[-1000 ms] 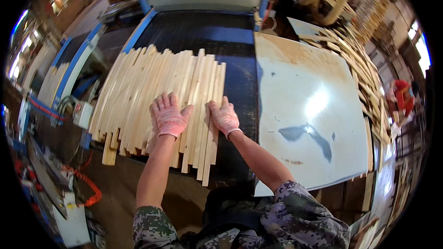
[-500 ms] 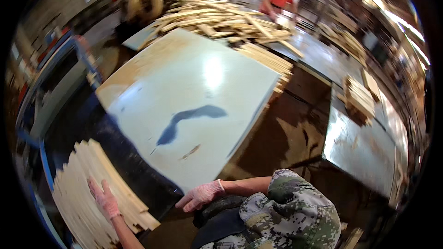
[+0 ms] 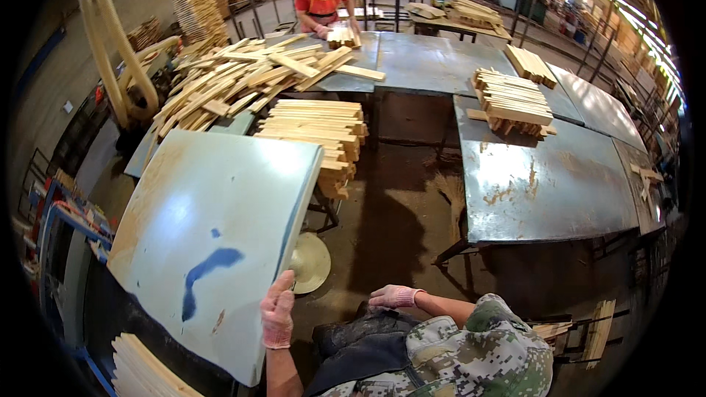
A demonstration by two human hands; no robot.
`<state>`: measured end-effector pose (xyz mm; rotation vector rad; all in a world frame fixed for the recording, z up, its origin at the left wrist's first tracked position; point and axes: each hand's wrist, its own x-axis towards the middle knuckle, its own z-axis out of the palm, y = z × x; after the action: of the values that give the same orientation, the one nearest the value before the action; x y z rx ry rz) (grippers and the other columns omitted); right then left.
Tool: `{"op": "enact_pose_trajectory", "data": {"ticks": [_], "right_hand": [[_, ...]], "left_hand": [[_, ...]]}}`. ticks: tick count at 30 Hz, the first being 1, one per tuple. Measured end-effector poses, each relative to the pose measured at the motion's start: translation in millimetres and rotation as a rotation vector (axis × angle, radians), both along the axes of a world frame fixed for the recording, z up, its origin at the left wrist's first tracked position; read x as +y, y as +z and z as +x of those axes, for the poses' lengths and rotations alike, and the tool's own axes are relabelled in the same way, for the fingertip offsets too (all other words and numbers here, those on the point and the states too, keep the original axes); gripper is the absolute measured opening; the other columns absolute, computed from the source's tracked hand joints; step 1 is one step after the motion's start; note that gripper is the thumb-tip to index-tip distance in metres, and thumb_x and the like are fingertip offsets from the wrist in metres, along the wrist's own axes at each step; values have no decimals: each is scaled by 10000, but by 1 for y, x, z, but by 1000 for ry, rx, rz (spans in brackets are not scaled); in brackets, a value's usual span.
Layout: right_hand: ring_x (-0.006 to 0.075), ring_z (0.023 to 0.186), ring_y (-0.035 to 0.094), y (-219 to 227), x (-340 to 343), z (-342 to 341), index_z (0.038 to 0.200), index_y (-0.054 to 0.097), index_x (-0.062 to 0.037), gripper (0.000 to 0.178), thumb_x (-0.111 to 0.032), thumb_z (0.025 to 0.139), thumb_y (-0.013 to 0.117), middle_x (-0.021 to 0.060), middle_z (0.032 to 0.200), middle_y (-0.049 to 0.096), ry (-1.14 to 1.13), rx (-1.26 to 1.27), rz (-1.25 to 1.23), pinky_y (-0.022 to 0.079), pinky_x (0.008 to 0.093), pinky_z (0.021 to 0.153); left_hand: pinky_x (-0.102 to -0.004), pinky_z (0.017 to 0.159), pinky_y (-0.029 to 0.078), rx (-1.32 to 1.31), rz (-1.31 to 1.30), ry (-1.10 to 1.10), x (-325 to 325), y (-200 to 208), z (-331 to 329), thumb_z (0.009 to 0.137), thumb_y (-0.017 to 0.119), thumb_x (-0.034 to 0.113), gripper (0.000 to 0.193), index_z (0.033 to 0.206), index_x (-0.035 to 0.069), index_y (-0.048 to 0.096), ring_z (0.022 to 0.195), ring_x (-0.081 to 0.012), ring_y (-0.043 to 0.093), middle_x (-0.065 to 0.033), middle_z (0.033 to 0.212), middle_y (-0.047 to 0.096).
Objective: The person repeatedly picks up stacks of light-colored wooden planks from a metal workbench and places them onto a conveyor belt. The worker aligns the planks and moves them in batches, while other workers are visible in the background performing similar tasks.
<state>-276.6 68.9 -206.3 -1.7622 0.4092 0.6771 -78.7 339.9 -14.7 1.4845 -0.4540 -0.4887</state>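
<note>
Pink-gloved left hand [image 3: 277, 317] at right edge of pale tabletop [image 3: 250, 206], right hand [image 3: 395, 296] by dark apron [image 3: 376, 362], can't tell either grip, wood strips [image 3: 312, 129] stacked by far right corner.

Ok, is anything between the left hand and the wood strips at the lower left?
Yes: the near end of the pale panel lies between the left hand and the wood strips, with a band of black belt beyond it. The hand is at the panel's right-hand edge.
</note>
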Motion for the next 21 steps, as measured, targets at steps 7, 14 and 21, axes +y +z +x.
{"op": "enact_pose_trajectory", "data": {"ticks": [7, 14, 21], "right_hand": [[128, 796, 578, -10, -95, -97, 1070, 710, -41, 325, -359, 1037, 651, -5, 890, 646, -573, 164, 66, 489, 324, 719], [93, 602, 401, -55, -114, -134, 764, 499, -172, 285, -131, 1009, 641, -55, 716, 440, -1326, 277, 694, 297, 288, 511], [163, 628, 540, -56, -173, -95, 886, 679, -136, 198, -312, 969, 718, 4, 733, 604, -1323, 440, 399, 448, 341, 583]], "left_hand": [[-334, 1166, 462, 311, 4, -370, -161, -41, -27, 1051, 684, 142, 449, 1458, -35, 614, 1321, -219, 631, -151, 1412, 682], [-335, 1167, 453, 430, 130, -656, -271, -67, -9, 1058, 683, 150, 485, 1502, -15, 578, 1382, -219, 584, -130, 1491, 632], [-335, 1149, 459, 506, 176, -729, -365, -98, 46, 1057, 694, 209, 508, 1509, 6, 582, 1359, -205, 594, -125, 1475, 647]]}}
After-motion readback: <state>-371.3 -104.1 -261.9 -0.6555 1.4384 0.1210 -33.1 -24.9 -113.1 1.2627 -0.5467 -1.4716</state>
